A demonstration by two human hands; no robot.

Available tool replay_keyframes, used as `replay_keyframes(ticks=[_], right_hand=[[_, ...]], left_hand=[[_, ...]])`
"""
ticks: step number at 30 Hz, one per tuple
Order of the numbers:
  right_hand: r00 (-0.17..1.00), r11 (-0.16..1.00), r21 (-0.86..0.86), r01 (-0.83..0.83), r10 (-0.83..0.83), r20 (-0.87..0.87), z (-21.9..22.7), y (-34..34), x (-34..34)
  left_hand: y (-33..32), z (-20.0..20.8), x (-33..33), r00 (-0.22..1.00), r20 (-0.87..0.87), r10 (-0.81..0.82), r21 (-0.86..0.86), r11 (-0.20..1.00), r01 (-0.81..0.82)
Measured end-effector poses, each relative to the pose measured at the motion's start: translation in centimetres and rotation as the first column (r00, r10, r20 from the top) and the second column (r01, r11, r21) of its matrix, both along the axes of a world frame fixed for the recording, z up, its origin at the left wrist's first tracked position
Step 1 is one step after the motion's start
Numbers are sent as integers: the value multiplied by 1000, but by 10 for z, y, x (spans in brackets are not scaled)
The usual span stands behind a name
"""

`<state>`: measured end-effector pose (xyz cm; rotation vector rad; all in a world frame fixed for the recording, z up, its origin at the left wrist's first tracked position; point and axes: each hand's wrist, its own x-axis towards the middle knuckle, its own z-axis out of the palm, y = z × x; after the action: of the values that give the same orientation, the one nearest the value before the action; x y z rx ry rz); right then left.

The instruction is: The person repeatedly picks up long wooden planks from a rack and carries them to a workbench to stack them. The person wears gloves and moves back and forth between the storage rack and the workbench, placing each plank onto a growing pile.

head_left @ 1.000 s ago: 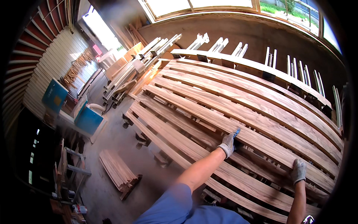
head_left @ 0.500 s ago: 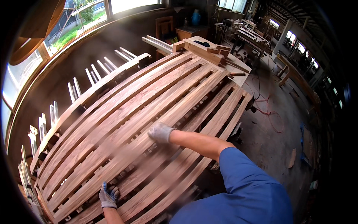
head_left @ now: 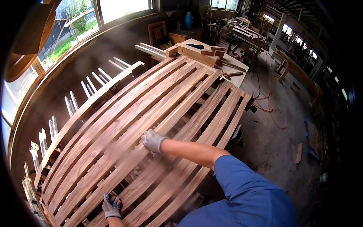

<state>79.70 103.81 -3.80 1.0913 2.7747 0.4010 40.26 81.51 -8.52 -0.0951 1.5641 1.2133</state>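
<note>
Long, slightly curved-looking wooden boards (head_left: 128, 109) lie side by side with gaps between them, running from the lower left to the upper right. My right hand (head_left: 153, 140), in a pale work glove, reaches across and closes over one board (head_left: 179, 112) near its middle. Lower left, my left hand (head_left: 111, 206) wears a grey glove with blue-tinted fingers. Its curled fingers are at the near edge of that same board, partly hiding what they grip. Further boards (head_left: 223, 117) lie on the near right side.
Beyond the far board ends stand wooden blocks (head_left: 198, 55) on a pale panel (head_left: 238, 68), beside a tool with a reddish handle (head_left: 233, 74). Thin strips (head_left: 72, 104) jut out behind a curved rail (head_left: 90, 100). A red hose (head_left: 270, 109) and a wood offcut (head_left: 299, 153) lie on the floor.
The view has shifted slightly, and most things sit further left. Both hands stay on the board. The gap on its right side looks a little wider.
</note>
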Motion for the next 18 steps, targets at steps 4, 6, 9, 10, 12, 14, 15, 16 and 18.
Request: replay_keyframes(ticks=[4, 6, 9, 10, 12, 14, 15, 16, 18], right_hand=[[997, 998, -59, -3, -2, -82, -17, 12, 2], [1000, 999, -50, 9, -10, -29, -19, 8, 2], [1000, 996, -89, 11, -14, -23, -18, 5, 2], [999, 994, -111, 6, -10, -39, -18, 6, 2], [997, 988, -155, -4, -7, -71, -14, 8, 4], [999, 987, -159, 0, -6, -40, -14, 9, 2], [1000, 987, -161, 2, -6, -25, -13, 9, 1], [1000, 985, -172, 1, -4, -19, -13, 8, 1], [1000, 982, -189, -6, 5, -8, -7, 6, 1]], left_hand=[[6, 1, 5, 999, -31, 39, -28, 999, -40], [5, 2, 6, 998, -38, 48, -29, 998, -49], [3, 3, 8, 996, -65, 65, -30, 997, -67], [3, 0, 7, 995, -69, 69, -34, 997, -71], [2, -2, 7, 994, -80, 68, -35, 997, -71], [3, 1, 8, 994, -95, 62, -28, 997, -65], [3, 3, 11, 992, -97, 76, -31, 996, -79], [5, 5, 16, 991, -99, 90, -35, 995, -94], [4, 2, 15, 996, -30, 79, 5, 997, -79]])
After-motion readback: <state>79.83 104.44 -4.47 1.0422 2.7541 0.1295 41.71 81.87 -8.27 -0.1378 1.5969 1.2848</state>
